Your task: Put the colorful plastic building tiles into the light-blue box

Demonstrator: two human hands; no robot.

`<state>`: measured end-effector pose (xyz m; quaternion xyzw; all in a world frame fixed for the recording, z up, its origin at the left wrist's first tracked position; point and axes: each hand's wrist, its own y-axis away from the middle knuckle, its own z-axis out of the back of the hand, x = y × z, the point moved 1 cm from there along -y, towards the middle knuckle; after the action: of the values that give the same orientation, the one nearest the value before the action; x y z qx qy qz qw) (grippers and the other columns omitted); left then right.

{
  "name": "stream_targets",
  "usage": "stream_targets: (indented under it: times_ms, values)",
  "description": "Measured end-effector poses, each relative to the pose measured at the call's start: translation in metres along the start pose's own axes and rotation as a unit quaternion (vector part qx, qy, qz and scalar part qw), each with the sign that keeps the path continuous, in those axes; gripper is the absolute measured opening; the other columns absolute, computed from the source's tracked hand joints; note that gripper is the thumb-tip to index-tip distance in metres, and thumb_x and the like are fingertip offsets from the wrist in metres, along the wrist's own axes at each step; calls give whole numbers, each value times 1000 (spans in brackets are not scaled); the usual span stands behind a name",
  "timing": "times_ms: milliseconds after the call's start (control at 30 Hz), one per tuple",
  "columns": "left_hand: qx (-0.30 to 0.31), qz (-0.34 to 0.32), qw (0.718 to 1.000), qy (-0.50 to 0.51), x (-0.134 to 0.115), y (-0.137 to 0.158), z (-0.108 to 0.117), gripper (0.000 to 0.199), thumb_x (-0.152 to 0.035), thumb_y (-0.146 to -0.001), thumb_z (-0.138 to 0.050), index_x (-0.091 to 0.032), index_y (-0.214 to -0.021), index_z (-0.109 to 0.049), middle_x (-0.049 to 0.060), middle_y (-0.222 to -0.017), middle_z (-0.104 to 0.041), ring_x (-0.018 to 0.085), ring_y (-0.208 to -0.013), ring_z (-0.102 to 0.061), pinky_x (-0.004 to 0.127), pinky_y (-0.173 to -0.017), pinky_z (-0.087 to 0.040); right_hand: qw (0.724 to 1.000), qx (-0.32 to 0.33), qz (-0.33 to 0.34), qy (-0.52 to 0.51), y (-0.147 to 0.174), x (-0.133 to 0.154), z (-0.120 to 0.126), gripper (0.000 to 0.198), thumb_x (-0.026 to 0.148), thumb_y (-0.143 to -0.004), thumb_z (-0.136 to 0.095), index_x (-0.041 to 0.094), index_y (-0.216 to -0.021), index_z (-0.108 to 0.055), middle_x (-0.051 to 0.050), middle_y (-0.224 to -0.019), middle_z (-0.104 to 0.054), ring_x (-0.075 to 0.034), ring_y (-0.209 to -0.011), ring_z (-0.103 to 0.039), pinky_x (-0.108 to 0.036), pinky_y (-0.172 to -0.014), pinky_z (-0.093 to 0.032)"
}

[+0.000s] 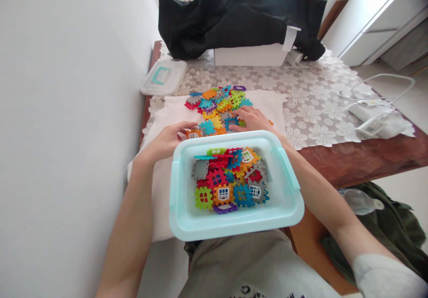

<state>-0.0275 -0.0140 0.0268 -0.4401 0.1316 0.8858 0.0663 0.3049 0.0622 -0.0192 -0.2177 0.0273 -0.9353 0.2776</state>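
Note:
A light blue plastic tub (284, 204) stands close to my body, partly filled with interlocking plastic building tiles (217, 178), several with white window frames. Beyond its far rim, more colourful tiles (210, 106) lie in a loose pile on a white cloth. My left hand (170, 141) is at the pile's near left, fingertips touching an orange tile (194, 134) with a window, fingers apart. At the right side, my right hand (251, 119) rests over the tiles, fingers spread beside a blue tile (230, 123). The tub's rim partly hides the nearest tiles.
A clear lid (172, 78) with a teal handle lies at the far left beside the wall. A black cover (240, 19) drapes over a white box (249, 56) at the back. On the right are a white cable (397, 77) and a plastic-wrapped item (374, 126).

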Motion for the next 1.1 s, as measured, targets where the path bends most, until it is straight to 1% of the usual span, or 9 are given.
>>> stream_targets:
  times_ms: [67, 133, 300, 367, 467, 667, 767, 900, 1100]
  values:
    - [48, 9, 998, -27, -5, 8, 13, 79, -67, -73, -93, -24, -138, -83, 11, -119, -86, 30, -90, -80, 39, -81, -67, 1000, 2, 2, -5, 0, 1, 0, 50, 44, -107, -75, 22, -151, -74, -17, -143, -75, -40, -135, -69, -55, -118, -53]
    - [100, 7, 994, -38, -13, 16, 21, 73, -67, -73, -92, -25, -132, -84, 10, -119, -86, 33, -98, -80, 38, -83, -67, 1000, 4, 2, -9, 0, 1, 0, 50, 43, -107, -74, 20, -152, -73, -17, -144, -75, -40, -136, -69, -55, -118, -53]
    - [170, 2, 984, -51, -29, 27, 16, 65, -65, -78, -86, -24, -127, -81, 10, -138, -83, 40, -128, -75, 41, -107, -63, 1000, 9, -5, -14, 0, 0, -1, 48, 42, -107, -75, 21, -150, -74, -17, -145, -75, -39, -136, -70, -55, -119, -53]
    - [167, 2, 984, -61, -27, 28, 12, 58, -65, -80, -83, -24, -122, -81, 10, -137, -83, 41, -128, -74, 42, -108, -62, 1000, 8, -6, -16, -1, 0, -2, 48, 43, -107, -75, 22, -149, -75, -16, -146, -75, -38, -136, -70, -54, -120, -53]
    - [153, 7, 985, -77, -21, 26, 8, 51, -64, -83, -79, -24, -115, -80, 11, -127, -84, 40, -121, -75, 43, -102, -62, 1000, 7, -6, -17, -1, -1, -2, 47, 43, -107, -74, 22, -149, -75, -16, -145, -75, -38, -135, -70, -54, -120, -53]
    - [141, 16, 983, -115, -23, 23, 13, 49, -67, -82, -75, -23, -102, -77, 9, -112, -83, 38, -109, -76, 41, -92, -62, 1000, 3, -5, -20, -1, -2, -2, 46, 40, -106, -74, 23, -149, -76, -15, -143, -76, -37, -132, -71, -55, -119, -55]
    - [138, 21, 986, -92, -24, 22, 13, 50, -65, -79, -77, -23, -105, -78, 8, -112, -84, 37, -108, -76, 40, -90, -62, 1000, 4, -5, -19, -1, -2, -2, 45, 37, -106, -74, 24, -149, -76, -15, -142, -77, -37, -132, -71, -55, -119, -55]
    - [116, 28, 991, -53, -21, 20, 12, 53, -63, -78, -80, -22, -111, -79, 8, -109, -84, 34, -100, -77, 38, -81, -62, 1000, 6, 0, -20, -1, -2, -2, 46, 39, -107, -73, 21, -149, -76, -17, -142, -76, -38, -134, -71, -55, -119, -55]
    - [50, 22, 998, -15, -13, 12, 6, 48, -60, -76, -85, -21, -102, -77, 8, -105, -81, 25, -81, -74, 33, -69, -58, 1000, -1, 5, -20, -2, -4, -4, 44, 40, -107, -73, 22, -148, -76, -17, -144, -76, -37, -135, -71, -54, -119, -55]
